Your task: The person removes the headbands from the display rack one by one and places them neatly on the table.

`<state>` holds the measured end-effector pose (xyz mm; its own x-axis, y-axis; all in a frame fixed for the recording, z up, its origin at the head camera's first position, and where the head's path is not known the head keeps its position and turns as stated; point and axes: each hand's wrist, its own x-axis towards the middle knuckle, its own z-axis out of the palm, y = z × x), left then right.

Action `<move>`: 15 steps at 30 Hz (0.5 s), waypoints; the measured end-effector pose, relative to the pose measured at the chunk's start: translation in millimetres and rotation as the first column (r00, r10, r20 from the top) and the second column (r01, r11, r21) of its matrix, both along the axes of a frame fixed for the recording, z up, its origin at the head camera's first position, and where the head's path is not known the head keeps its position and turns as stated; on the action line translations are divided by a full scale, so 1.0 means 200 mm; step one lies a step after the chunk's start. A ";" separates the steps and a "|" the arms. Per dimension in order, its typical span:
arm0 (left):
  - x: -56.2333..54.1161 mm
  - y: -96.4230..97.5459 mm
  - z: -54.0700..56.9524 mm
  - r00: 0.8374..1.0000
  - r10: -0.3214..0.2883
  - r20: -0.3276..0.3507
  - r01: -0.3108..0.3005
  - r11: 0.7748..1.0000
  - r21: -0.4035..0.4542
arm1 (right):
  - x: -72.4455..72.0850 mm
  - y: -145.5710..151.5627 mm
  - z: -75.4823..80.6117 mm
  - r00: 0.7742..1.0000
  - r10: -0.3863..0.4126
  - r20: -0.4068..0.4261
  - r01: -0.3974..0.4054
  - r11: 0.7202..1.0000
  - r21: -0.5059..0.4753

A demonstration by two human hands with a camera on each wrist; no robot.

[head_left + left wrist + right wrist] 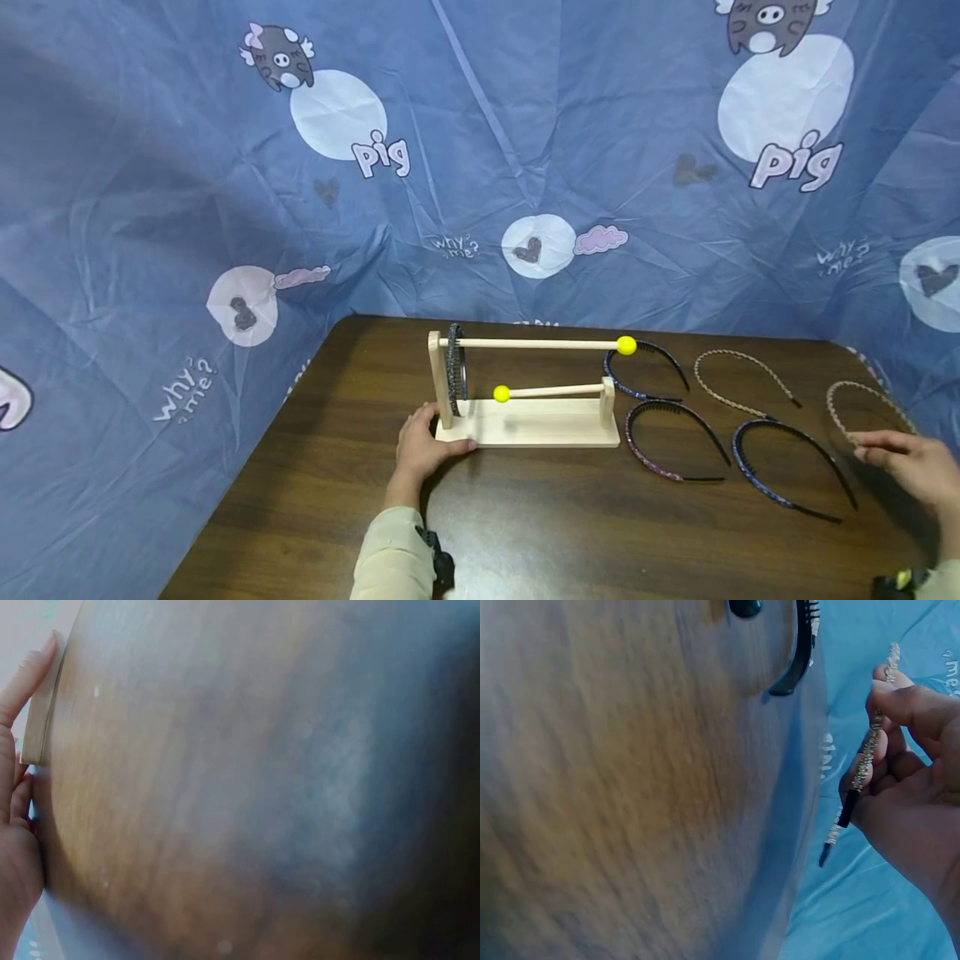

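Observation:
My left hand [422, 452] grips the left end of a wooden stand [540, 429], thumb along the base's front edge. The left wrist view shows the thumb on the base's edge [39, 727]. A dark glittery headband [452, 375] hangs on the stand's upper rod, close to the left post. At the far right, my right hand [917, 471] pinches a gold braided headband [830, 404] between thumb and fingers, raised above the table. In the right wrist view this headband [867, 757] crosses the fingers, its dark end pointing down.
Right of the stand lie a blue headband [621, 385], another gold braided headband [701, 375], a pink-purple headband [637, 454] and a larger blue headband [757, 483]. Yellow balls [626, 345] tip both rods. Blue printed cloth [480, 167] hangs behind the brown table [570, 533].

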<state>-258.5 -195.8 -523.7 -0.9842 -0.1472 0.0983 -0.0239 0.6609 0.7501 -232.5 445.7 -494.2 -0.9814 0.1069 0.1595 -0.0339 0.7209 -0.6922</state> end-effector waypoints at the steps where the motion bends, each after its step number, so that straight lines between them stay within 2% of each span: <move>1: 0.00 0.00 0.00 1.000 0.000 -0.003 0.000 1.000 -0.002 | -0.01 0.01 0.00 1.000 0.009 0.021 -0.009 1.000 0.016; 4: 0.00 0.00 0.01 1.000 -0.003 -0.005 0.003 1.000 -0.001 | -0.04 0.02 -0.01 0.996 0.024 0.083 -0.029 0.997 0.068; 6: 0.00 0.00 0.01 1.000 -0.005 -0.004 0.005 1.000 0.001 | -0.05 0.03 -0.01 0.995 0.033 0.093 -0.040 0.996 0.074; 10: 0.01 0.00 0.01 1.000 -0.006 -0.011 0.006 1.000 0.000 | -0.08 0.04 -0.02 0.996 0.068 0.062 -0.075 0.990 0.121; 15: 0.01 -0.01 0.01 1.000 -0.006 -0.025 0.006 1.000 -0.011 | -0.10 0.04 -0.05 0.997 0.067 0.035 -0.072 0.982 0.176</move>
